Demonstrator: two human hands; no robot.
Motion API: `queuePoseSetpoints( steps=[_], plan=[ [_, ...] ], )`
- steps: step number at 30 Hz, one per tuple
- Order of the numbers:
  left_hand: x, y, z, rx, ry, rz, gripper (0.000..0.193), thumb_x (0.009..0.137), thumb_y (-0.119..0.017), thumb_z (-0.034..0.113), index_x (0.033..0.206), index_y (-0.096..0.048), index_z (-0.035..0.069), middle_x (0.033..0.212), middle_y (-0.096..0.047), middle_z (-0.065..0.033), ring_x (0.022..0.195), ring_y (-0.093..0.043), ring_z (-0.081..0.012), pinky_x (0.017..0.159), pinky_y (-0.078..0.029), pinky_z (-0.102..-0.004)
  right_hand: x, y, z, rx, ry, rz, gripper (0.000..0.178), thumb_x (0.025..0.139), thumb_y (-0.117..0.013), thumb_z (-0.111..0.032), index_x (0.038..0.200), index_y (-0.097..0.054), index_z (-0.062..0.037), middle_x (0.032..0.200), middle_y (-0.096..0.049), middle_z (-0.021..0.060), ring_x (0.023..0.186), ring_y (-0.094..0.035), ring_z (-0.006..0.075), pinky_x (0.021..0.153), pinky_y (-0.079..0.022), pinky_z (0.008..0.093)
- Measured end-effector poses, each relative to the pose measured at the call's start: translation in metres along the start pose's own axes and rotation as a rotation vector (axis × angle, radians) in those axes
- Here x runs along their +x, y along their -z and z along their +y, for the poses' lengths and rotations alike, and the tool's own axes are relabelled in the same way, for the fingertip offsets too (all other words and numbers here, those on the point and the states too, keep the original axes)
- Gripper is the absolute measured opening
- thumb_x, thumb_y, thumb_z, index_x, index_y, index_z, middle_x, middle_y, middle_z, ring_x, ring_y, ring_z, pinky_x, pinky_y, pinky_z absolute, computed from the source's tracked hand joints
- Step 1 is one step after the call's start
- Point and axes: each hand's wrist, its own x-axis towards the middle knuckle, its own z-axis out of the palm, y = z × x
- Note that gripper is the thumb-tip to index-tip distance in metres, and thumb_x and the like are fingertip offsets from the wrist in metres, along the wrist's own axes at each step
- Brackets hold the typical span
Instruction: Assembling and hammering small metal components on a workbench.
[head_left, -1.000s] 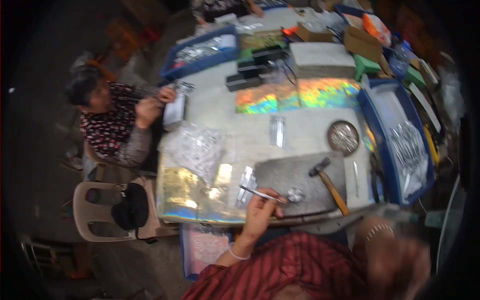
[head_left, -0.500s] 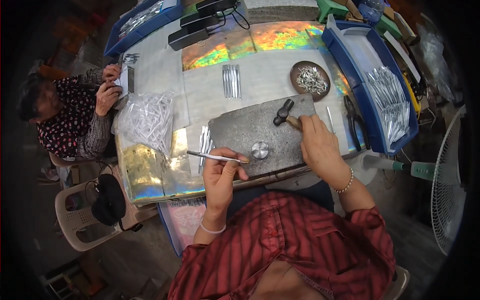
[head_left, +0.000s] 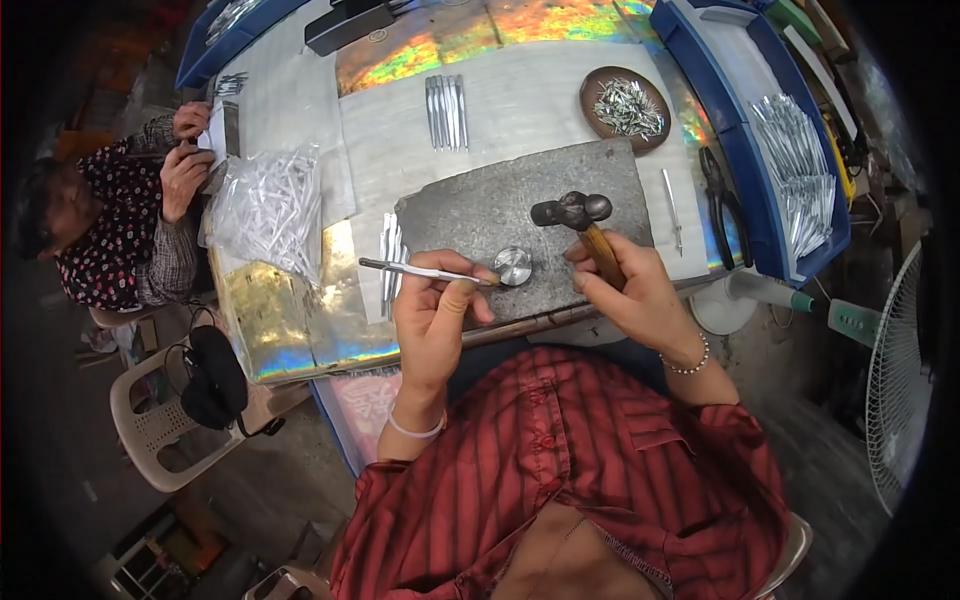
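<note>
My left hand (head_left: 428, 325) pinches a slim white rod-like tool (head_left: 432, 272) with a dark far end; its near tip, at my fingertips, reaches the round metal disc (head_left: 513, 267) on the grey stone slab (head_left: 470, 215). I cannot make out the tool's exact kind. My right hand (head_left: 645, 300) is closed around the wooden handle of a hammer (head_left: 603, 260). The dark hammer head points up and to the left, over the slab and to the right of the disc. Part of the handle is hidden by my fingers.
Beyond the slab lie a row of slim metal pieces (head_left: 446, 113) and a brown bowl of small metal parts (head_left: 622, 110). Pliers (head_left: 722, 205) and a blue tray (head_left: 690, 60) flank the right side. A plastic bag (head_left: 268, 215) and a person's hands (head_left: 185, 165) are at left.
My right hand has taken up the hammer from the slab and drawn it nearer, its head now turned leftward. The left hand still holds the slim tool beside the disc. The view has shifted.
</note>
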Motion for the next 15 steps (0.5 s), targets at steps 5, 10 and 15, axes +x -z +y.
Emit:
queuePoseSetpoints(
  steps=[5,10,15],
  plan=[
    [0.002,-0.007,0.000,0.089,0.010,-0.041,0.010,0.090,-0.050,0.003,0.100,-0.047,0.001,0.090,-0.061,-0.0115,0.060,-0.053,-0.0091,0.056,-0.045,-0.0204,0.001,-0.004,0.000,-0.070,0.036,-0.014,0.022,0.079,-0.059,-0.009,0.097,-0.058,0.0021,0.072,-0.062,0.0130,0.066,-0.063,0.0186,0.061,-0.047,0.0280],
    [0.005,-0.012,-0.003,0.169,0.000,-0.055,0.009,0.090,-0.049,0.003,0.099,-0.048,0.001,0.089,-0.061,-0.0099,0.061,-0.053,-0.0085,0.056,-0.045,-0.0200,-0.002,-0.004,0.004,-0.039,0.034,0.007,0.021,0.078,-0.059,-0.009,0.096,-0.058,0.0015,0.071,-0.062,0.0132,0.065,-0.063,0.0191,0.059,-0.047,0.0281],
    [0.004,-0.014,-0.007,0.277,-0.030,-0.039,0.009,0.090,-0.049,0.002,0.098,-0.049,0.000,0.087,-0.061,-0.0089,0.061,-0.054,-0.0086,0.056,-0.045,-0.0200,0.000,-0.001,-0.001,-0.091,0.060,-0.002,0.020,0.078,-0.058,-0.008,0.095,-0.058,0.0012,0.070,-0.061,0.0137,0.063,-0.063,0.0197,0.057,-0.046,0.0292]
  ],
)
